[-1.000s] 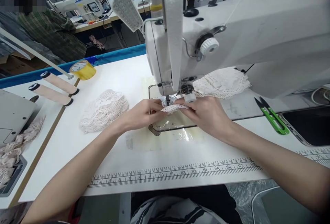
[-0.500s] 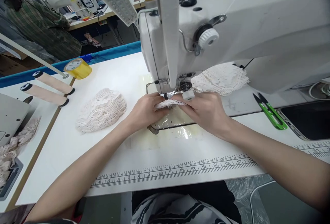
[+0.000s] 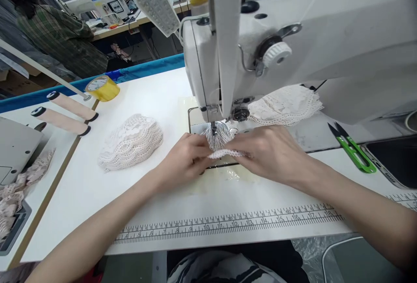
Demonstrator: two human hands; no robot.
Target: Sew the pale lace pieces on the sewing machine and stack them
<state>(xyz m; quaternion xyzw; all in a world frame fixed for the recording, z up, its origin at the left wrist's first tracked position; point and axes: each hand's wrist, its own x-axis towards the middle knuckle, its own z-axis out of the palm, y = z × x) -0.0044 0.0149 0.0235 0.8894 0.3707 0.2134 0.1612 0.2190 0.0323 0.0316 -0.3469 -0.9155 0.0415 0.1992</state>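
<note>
A small piece of white lace [image 3: 217, 139] lies under the presser foot of the white sewing machine [image 3: 208, 57], its near edge bunched between my hands. My left hand [image 3: 184, 157] pinches the left end of that edge. On the other side my right hand [image 3: 272, 150] grips the right end with fingers closed and fingertips partly hidden. The needle area [image 3: 213, 127] is just beyond my fingers. To the left rests a stack of lace pieces [image 3: 132, 142], and more lace [image 3: 286, 105] lies behind the needle, under the machine arm.
Green thread snips [image 3: 356, 153] and a dark phone [image 3: 394, 159] are at the right. A printed ruler [image 3: 228, 226] runs along the table's front edge. Yellow tape [image 3: 103, 88] and two thread cones [image 3: 61, 120] stand at the left. Beyond, a person [image 3: 58, 35] is near another sewing machine.
Both hands have drawn back from the needle towards me with the lace edge. More lace now shows spread beneath the presser foot. The whole view has shifted slightly.
</note>
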